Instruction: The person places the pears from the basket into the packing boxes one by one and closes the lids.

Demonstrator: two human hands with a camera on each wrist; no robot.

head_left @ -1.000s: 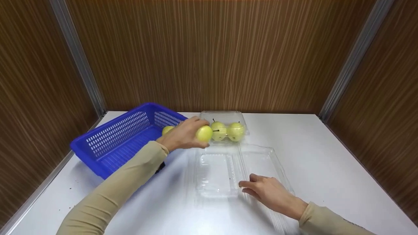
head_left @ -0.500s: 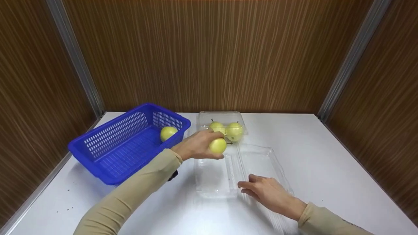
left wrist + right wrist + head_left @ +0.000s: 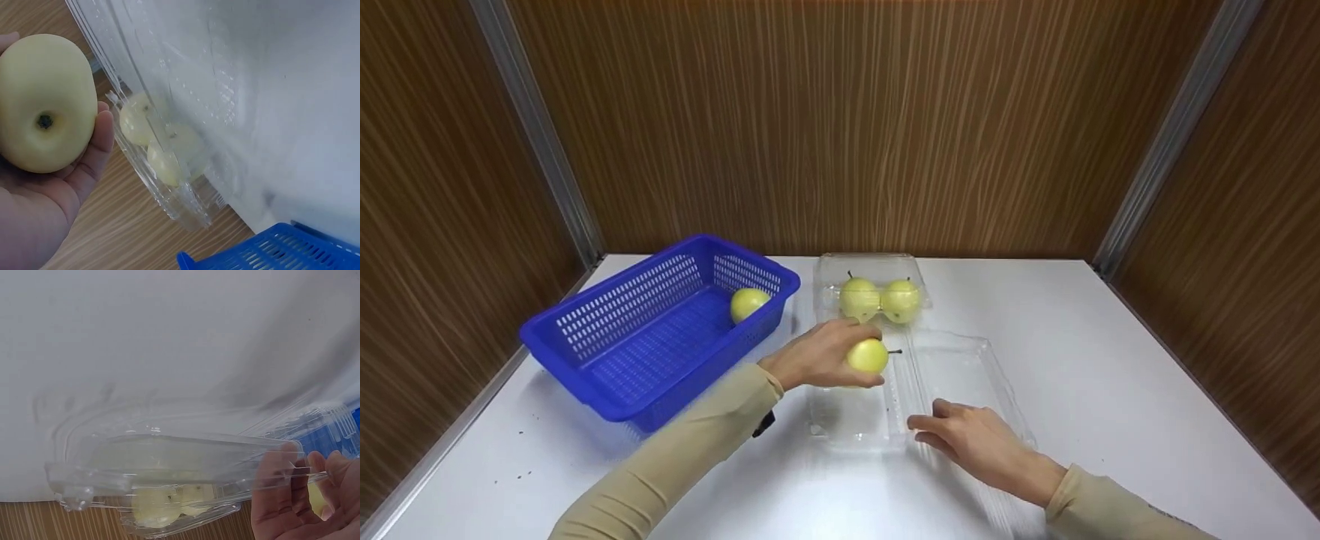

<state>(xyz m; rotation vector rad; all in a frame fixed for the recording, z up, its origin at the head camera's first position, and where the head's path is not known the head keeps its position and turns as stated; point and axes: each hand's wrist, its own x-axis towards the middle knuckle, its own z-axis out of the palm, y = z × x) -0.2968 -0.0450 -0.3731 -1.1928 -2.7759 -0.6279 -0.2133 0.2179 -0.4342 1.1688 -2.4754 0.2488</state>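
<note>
A round yellow pear [image 3: 868, 356] with a dark stem sits in the grip of my left hand [image 3: 821, 356], above the left half of an open clear plastic clamshell box [image 3: 956, 371]. In the left wrist view the same pear [image 3: 50, 90] shows its dimpled end, with my fingers curled around its side. My right hand [image 3: 979, 450] is at the middle fold of the clamshell. From the right wrist, my fingers [image 3: 275, 489] and thumb pinch the clear plastic edge. Part of the clamshell's left half is hidden under my left hand.
Behind the clamshell, near the back wall, stands another clear box [image 3: 870, 264] with two yellow pears [image 3: 900, 300] in it. A blue slotted basket [image 3: 607, 326] stands at left, with one pear [image 3: 748, 304] inside. Wood-grain panels enclose the white table.
My left hand has carried the pear from beside the rear box towards me and slightly right, over the open clamshell. The pear's stem turned with it. My right hand has stayed in place.
</note>
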